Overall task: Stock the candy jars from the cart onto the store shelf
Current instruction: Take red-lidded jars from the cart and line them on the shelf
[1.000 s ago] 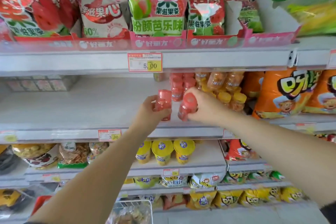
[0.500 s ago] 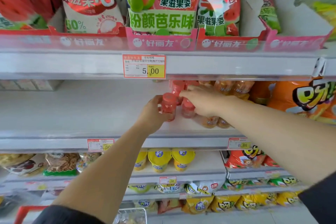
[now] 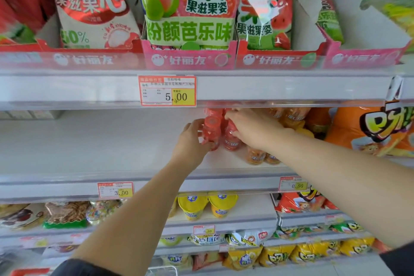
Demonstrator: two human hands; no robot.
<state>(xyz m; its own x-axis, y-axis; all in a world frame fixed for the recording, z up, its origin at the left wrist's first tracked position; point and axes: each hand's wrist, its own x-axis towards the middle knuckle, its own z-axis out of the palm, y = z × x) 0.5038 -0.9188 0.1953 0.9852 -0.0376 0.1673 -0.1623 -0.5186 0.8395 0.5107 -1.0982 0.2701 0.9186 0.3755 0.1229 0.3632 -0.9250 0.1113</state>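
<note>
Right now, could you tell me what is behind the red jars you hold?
More red jars stand behind; the upper shelf edge and right hand cover the rest.

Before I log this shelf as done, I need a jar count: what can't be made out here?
Head view only:
- Rear red jars: cut off by the upper shelf rail, so uncountable.
- Orange jars: mostly behind the right hand.
- Label of the red jar the left hand grips: blurred.
- Cart: cut off by the bottom edge.

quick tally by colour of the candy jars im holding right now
red jars: 2, one in the left hand, one in the right hand
orange jars: 0 held, all on the shelf
total: 2
</note>
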